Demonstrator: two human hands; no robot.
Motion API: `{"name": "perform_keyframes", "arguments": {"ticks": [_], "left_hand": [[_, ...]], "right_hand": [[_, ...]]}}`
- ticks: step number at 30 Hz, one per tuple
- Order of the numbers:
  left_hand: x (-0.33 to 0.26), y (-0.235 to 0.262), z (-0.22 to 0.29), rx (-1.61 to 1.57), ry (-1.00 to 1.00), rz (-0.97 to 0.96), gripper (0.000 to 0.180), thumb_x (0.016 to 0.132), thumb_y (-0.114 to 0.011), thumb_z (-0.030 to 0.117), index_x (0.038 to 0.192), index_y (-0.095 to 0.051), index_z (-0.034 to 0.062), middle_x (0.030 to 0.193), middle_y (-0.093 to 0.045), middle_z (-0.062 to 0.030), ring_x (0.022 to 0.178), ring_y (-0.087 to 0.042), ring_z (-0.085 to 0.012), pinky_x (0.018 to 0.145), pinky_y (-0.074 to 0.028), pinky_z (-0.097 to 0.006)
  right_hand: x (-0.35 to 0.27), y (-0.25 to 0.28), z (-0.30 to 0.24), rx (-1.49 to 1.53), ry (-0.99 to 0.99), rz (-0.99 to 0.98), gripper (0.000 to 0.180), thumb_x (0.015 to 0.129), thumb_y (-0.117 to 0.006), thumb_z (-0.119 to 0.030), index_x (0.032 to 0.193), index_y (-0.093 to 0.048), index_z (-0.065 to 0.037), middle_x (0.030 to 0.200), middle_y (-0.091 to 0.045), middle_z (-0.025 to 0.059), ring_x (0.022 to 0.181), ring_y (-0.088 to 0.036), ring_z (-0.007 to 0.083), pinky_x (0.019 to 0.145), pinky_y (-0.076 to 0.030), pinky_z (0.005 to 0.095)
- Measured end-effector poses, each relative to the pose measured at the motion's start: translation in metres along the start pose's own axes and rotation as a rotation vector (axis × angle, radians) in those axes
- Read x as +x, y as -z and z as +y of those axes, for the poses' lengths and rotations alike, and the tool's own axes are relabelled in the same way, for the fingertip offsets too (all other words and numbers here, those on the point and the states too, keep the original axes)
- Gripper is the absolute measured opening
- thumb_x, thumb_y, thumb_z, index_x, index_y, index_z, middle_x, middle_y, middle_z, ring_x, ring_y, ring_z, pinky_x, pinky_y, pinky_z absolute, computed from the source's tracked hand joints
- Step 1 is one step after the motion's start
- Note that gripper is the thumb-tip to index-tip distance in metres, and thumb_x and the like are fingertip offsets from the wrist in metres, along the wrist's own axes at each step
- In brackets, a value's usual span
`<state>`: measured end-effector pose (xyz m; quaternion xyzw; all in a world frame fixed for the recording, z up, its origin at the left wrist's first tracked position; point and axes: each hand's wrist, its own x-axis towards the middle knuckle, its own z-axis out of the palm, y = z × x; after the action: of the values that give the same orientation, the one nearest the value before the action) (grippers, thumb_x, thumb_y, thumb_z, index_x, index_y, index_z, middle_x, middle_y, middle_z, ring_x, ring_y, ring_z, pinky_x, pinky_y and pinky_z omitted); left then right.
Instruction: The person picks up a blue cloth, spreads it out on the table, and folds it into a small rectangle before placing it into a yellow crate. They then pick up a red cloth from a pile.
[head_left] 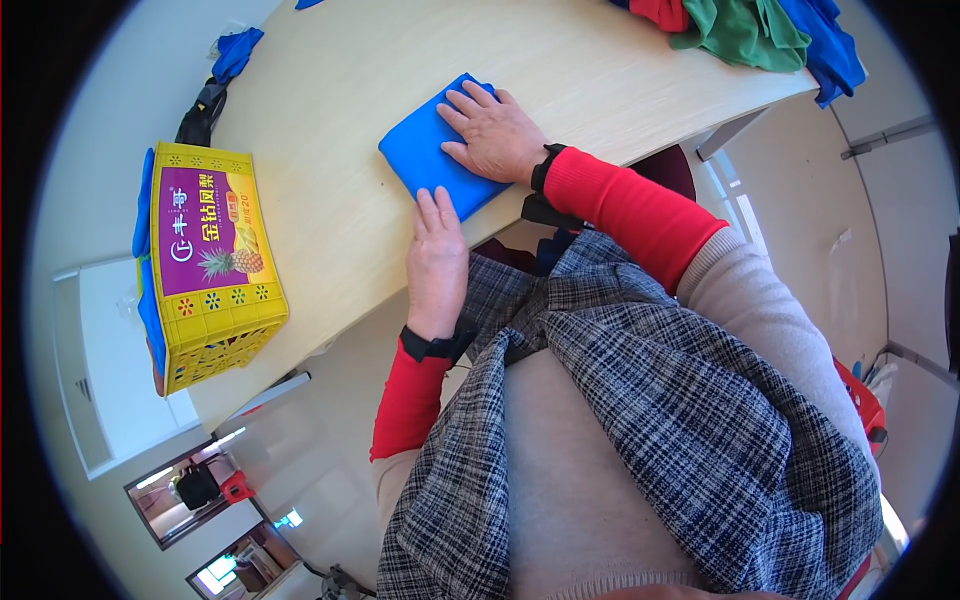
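Apparently for smoothing, the right hand [497,137] lies spread and the left hand [437,258], fingers nearly together, touches the folded blue cloth [415,150] near the desk's [320,170] front edge; next probably calls for lifting both away.

The bright blue, folded rectangular cloth [420,150] is plain throughout. The pale cream wood-look tabletop [340,90] has a faint grain. The yellow plastic box-shaped crate [225,350] bears a purple panel [178,250] with white and yellow lettering, a golden, green-leaved pineapple picture [243,262] and flower motifs in several colours. The heaped soft fabrics [740,35] are red, green and blue. The person wears solid red fabric sleeve covers [625,205], black wrist straps [428,346], a plain beige knitted sweater [590,450] and a black, grey and white checked garment [680,400].
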<state>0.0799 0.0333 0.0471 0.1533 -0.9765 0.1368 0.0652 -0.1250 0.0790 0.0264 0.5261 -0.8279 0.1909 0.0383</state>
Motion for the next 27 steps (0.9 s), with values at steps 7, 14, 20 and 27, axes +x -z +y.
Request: {"name": "perform_keyframes", "arguments": {"ticks": [7,14,20,27], "left_hand": [[0.036,0.016,-0.02,-0.31,0.105,0.055,0.055,0.096,-0.058,0.014,0.147,-0.045,-0.0019,0.152,-0.044,-0.0244,0.136,-0.049,-0.0385,0.106,-0.046,-0.047],[0.069,-0.041,-0.021,-0.352,0.1,0.127,0.063,0.103,-0.052,0.043,0.15,-0.043,0.0016,0.16,-0.035,-0.0191,0.151,-0.026,-0.0352,0.123,-0.017,-0.054],[0.068,-0.041,-0.017,-0.247,0.093,0.173,0.065,0.101,-0.053,0.045,0.151,-0.044,0.0042,0.16,-0.037,-0.0165,0.151,-0.027,-0.0334,0.123,-0.017,-0.055],[0.062,0.0,-0.009,-0.089,0.033,0.321,0.065,0.094,-0.065,0.041,0.149,-0.048,0.0099,0.16,-0.038,-0.013,0.152,-0.028,-0.0307,0.122,-0.017,-0.059]], "right_hand": [[-0.002,-0.009,0.006,-0.001,0.031,0.122,0.059,0.101,-0.047,-0.049,0.144,-0.051,-0.01,0.15,-0.046,0.0117,0.146,-0.034,0.0331,0.118,-0.028,0.0519],[-0.001,-0.001,0.002,-0.025,0.043,0.014,0.058,0.105,-0.041,-0.047,0.149,-0.048,-0.01,0.158,-0.042,0.0118,0.15,-0.031,0.0317,0.122,-0.025,0.0492],[-0.001,-0.005,0.005,-0.007,0.036,0.05,0.057,0.105,-0.041,-0.046,0.149,-0.049,-0.01,0.157,-0.043,0.0121,0.149,-0.032,0.0325,0.121,-0.026,0.0493],[-0.001,-0.003,0.006,-0.017,0.064,0.047,0.056,0.105,-0.042,-0.045,0.148,-0.05,-0.009,0.156,-0.043,0.0125,0.148,-0.033,0.0333,0.121,-0.027,0.0492]]}}
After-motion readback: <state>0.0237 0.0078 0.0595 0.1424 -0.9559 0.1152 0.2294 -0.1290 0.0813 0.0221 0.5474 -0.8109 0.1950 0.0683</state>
